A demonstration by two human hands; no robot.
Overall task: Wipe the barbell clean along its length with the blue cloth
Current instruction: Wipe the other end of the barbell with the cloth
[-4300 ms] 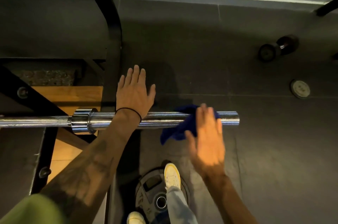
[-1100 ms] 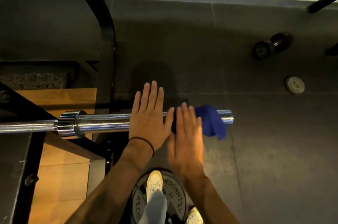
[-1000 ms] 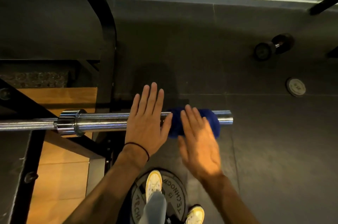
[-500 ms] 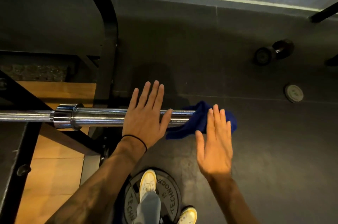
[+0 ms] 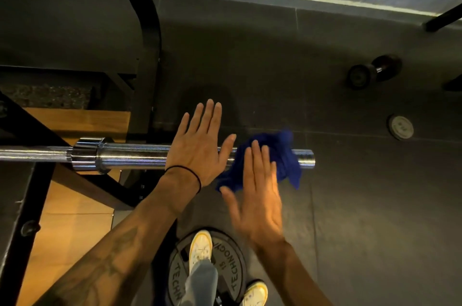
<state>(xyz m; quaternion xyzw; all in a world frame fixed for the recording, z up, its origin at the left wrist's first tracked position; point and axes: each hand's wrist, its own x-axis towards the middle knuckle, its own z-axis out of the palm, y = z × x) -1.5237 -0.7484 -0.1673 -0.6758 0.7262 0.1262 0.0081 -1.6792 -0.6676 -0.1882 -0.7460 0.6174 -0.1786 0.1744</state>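
under the right hand (image 5: 255,195), blue cloth (image 5: 280,155) hides the barbell (image 5: 135,155).

A gym: a barbell (image 5: 140,155) on a black rack (image 5: 147,51); rubber floor with dumbbell (image 5: 373,72) and weight plate (image 5: 230,270).

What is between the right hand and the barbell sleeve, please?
The blue cloth lies there, draped over the barbell sleeve; the flat fingers of the right hand press it onto the steel. The head view shows this.
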